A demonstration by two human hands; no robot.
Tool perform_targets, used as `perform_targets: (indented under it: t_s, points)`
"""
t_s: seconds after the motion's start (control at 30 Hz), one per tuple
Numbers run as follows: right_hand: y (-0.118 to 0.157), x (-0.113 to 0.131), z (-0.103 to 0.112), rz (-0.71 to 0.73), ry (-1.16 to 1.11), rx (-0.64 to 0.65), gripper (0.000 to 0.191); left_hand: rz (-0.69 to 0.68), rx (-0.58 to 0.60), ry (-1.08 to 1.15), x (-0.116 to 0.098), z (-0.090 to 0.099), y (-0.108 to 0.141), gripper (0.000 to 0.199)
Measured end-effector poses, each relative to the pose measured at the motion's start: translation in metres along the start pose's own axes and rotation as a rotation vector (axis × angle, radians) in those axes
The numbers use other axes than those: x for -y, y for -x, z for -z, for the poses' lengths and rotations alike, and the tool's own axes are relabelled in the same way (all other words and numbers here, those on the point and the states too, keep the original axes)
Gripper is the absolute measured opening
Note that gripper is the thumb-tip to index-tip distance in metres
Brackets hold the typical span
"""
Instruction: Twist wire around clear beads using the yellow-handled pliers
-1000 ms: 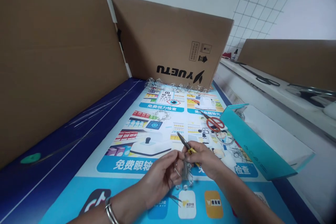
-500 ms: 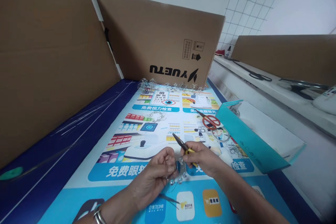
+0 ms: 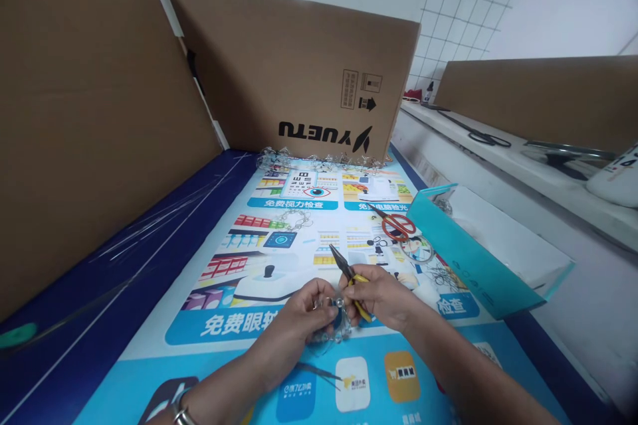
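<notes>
Head view: we look down on a printed mat (image 3: 149, 372) spread across the lower middle of the frame.
Teal box: open carton (image 3: 461, 255), right of frame, well apart from the beadwork.
Left hand: lower centre (image 3: 312, 315), fingers curled, pinching the beadwork.
Right hand: just right of it (image 3: 376, 295), wrapped on the pliers; whether its fingertips also grip the beadwork, we cannot tell.
Pliers: yellow-handled, slim-nosed (image 3: 343, 264), nose towards upper left, clear of the beads. Probably rigid, with some heft; we would hold both handles well behind the pivot.
Beadwork: clear beads on fine wire (image 3: 340, 333), lower centre, hanging between and below the hands. We judge it very light, springy, easily bent out of shape; best pinched on wire beside a bead, without tugging.
Single bead: near the right fingertips (image 3: 339, 303), round and shiny. Likely hard, slick, apt to roll under a fingertip.
</notes>
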State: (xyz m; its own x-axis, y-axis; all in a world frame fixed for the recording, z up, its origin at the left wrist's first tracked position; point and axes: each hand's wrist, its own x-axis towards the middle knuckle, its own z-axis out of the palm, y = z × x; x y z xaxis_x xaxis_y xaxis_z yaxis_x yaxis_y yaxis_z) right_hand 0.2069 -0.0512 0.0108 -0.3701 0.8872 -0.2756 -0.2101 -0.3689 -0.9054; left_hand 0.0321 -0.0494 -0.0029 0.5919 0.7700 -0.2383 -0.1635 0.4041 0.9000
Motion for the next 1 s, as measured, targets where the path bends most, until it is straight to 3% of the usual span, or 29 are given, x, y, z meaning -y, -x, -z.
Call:
perform_targets:
  t_s: [0.27,0.5,0.73,1.0]
  points:
    - [0.0,0.0,0.002,0.022,0.0,-0.012,0.026,-0.019,0.129,-0.152,-0.001,0.004,-0.002,0.024]
    - [-0.003,-0.001,0.008,0.015,0.109,-0.035,0.022,-0.059,0.129,-0.24,-0.006,0.005,0.002,0.026]
    - [0.002,0.005,0.007,0.045,0.314,-0.04,0.012,-0.06,0.017,-0.178,0.0,0.005,0.004,0.029]
    - [0.005,0.01,0.006,0.063,0.365,-0.022,0.013,-0.076,0.088,-0.159,-0.01,0.003,0.009,0.031]
